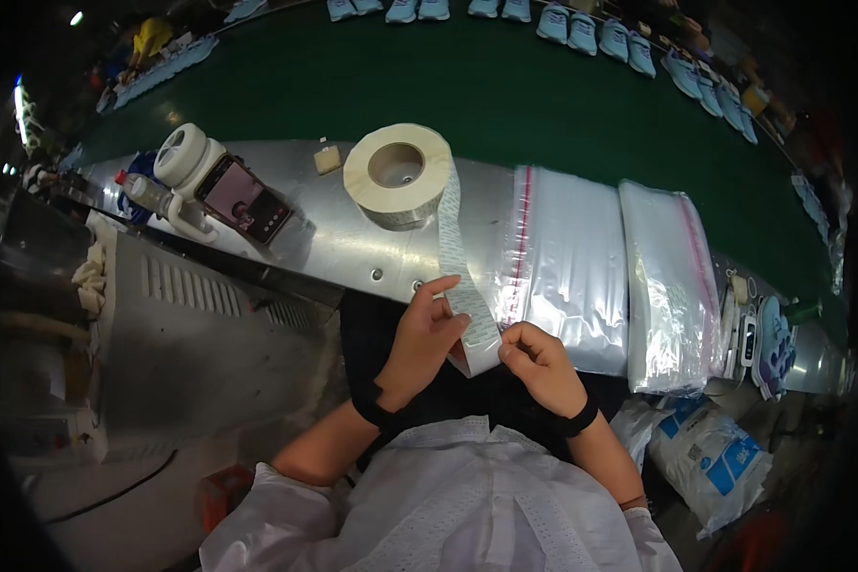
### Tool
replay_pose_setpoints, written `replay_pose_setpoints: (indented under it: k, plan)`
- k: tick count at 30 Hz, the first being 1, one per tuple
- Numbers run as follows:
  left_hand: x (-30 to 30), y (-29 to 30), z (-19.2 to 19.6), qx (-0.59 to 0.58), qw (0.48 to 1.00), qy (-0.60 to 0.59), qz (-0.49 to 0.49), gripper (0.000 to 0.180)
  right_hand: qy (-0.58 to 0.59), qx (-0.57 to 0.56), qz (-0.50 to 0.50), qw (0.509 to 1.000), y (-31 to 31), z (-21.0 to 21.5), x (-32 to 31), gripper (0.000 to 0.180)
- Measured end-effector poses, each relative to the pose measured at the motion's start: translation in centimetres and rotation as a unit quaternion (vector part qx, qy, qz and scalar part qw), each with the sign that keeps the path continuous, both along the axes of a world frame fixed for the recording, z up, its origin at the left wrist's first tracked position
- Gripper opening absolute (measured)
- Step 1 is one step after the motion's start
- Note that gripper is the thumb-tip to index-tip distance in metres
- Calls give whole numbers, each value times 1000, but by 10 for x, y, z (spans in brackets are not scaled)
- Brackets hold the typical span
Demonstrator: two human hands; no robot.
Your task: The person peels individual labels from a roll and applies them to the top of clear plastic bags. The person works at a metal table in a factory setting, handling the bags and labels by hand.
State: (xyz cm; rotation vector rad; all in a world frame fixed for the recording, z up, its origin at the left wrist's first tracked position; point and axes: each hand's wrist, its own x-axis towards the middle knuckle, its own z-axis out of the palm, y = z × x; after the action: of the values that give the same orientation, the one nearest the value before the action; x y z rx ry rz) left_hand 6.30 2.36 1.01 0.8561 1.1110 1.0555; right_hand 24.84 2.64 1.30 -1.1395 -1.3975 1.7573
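A big roll of white sticker labels [370, 194] stands on the metal bench, with a cardboard core. From it a long strip of labels [459, 253] runs down toward me and curls up at its end. My left hand [419, 343] is closed on the strip near that end, thumb on top. The fingertips of my right hand [546, 374] pinch together at the strip's right edge, beside the curled end. Whether a loose label is between those fingertips is too small to tell. A black band circles each wrist.
Clear plastic bags [577, 267] and a second stack of bags [667, 286] lie at right. A propped phone [243, 200] and a white jug [186, 157] stand left. Beyond the metal bench [324, 243] runs a green belt [305, 86] with light-blue shoes [582, 33] along its far side.
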Motion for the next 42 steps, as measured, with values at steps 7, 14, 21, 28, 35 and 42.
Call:
replay_pose_setpoints:
  k: [7,14,21,28,35,42]
  plan:
    - [0,-12,-15,102,985,134,-24,41,-55,5,-6,998,-3,-4,-8,10]
    - [-42,68,-17,-58,997,-40,40,39,-48,35,-2,998,-15,-9,7,8]
    - [-51,56,-26,67,983,109,132,30,-98,81,109,986,-26,-2,34,4]
    - [-16,-40,16,298,850,428,-73,16,-109,95,46,988,-18,-5,-5,6]
    - [-13,-44,22,164,945,282,-30,15,-111,170,17,979,-8,-2,-32,5]
    - [-22,-25,19,155,958,235,-51,7,-116,138,41,983,-19,0,-17,12]
